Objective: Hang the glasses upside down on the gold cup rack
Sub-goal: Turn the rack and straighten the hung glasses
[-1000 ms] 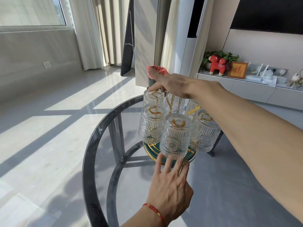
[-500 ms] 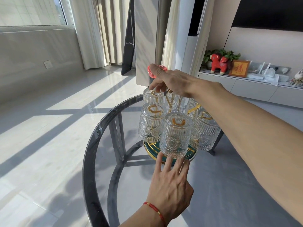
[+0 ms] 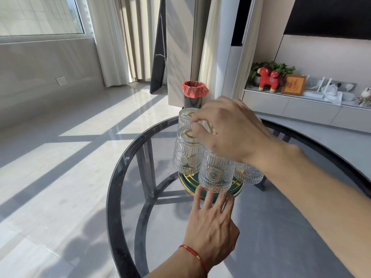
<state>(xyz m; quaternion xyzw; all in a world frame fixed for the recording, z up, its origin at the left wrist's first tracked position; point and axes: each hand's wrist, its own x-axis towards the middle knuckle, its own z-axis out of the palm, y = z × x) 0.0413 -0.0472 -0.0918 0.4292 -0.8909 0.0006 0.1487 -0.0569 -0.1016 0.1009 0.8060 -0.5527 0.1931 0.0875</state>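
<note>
Several ribbed clear glasses hang upside down on the gold cup rack, whose green and gold round base (image 3: 185,180) rests on the glass table. One glass (image 3: 216,174) is at the front, another (image 3: 186,155) to its left, a third (image 3: 249,174) to the right. My right hand (image 3: 230,129) hovers over the rack's top with fingers curled, hiding the centre post; whether it touches anything is unclear. My left hand (image 3: 210,223), with a red string on the wrist, lies flat with fingers spread, fingertips on the base's front rim.
The round glass table has a dark rim (image 3: 112,187), with the rack near its far side. A black bin with a red liner (image 3: 194,92) stands on the floor behind. A low white cabinet (image 3: 301,107) with ornaments is at the right.
My right hand has left the rack's top handle and drawn back toward me, lower over the glasses. My left hand stays at the base. The camera has tilted and moved closer.
</note>
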